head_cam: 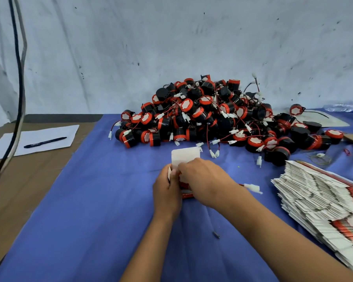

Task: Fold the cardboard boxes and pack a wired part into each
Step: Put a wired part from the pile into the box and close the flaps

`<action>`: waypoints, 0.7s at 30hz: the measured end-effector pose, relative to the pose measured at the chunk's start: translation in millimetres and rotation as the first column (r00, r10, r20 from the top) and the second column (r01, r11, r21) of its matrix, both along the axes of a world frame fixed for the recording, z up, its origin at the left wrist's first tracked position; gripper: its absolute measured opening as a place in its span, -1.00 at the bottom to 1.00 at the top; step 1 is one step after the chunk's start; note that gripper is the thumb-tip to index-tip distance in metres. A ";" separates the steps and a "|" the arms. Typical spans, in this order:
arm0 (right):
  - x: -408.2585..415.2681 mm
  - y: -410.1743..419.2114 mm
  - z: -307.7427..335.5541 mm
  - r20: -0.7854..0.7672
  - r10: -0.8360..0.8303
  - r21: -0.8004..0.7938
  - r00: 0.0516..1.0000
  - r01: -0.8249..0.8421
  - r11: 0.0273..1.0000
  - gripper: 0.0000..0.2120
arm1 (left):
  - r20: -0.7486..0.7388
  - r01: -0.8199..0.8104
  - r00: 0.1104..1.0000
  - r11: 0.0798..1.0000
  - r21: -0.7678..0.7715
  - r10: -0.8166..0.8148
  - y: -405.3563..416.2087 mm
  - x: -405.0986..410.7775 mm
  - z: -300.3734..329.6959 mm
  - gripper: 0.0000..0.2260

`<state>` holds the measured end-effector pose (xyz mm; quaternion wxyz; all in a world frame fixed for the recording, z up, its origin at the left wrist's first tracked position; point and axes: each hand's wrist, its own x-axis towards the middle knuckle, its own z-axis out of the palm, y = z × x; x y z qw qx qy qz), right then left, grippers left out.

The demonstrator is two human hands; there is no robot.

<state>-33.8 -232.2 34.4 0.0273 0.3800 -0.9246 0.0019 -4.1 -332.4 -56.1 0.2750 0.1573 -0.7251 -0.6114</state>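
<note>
At centre frame the left hand (167, 190) grips the side of a small white box (185, 157) and the right hand (202, 180) is curled over its open top, seemingly pushing a part in; its white connector (253, 188) trails out to the right, so I'd worry the lid flap pinches that wire. I count one box in hand, one pen (45, 142) on one sheet of paper (55, 137) at left, one water bottle (344, 106) at right, while the heap of red-and-black parts (212, 117) and the stack of flat boxes (318, 196) are too many to count.
</note>
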 end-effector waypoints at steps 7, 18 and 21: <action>-6.1 15.7 -11.4 -0.149 0.002 0.019 0.989 0.000 1.000 -0.80 | 0.037 -0.023 0.999 0.993 -0.116 0.028 -2.2 -5.2 -5.0 -0.87; -18.7 41.0 23.7 0.036 -0.284 -0.255 0.958 0.283 0.925 -0.89 | 0.049 -0.057 0.997 0.990 -0.128 0.064 4.1 -11.0 -4.2 -0.86; -6.6 16.6 16.4 0.085 -0.182 -0.288 0.980 0.199 0.937 -0.80 | 0.027 -0.035 0.999 0.994 -0.100 0.038 6.5 -11.6 -4.8 -0.88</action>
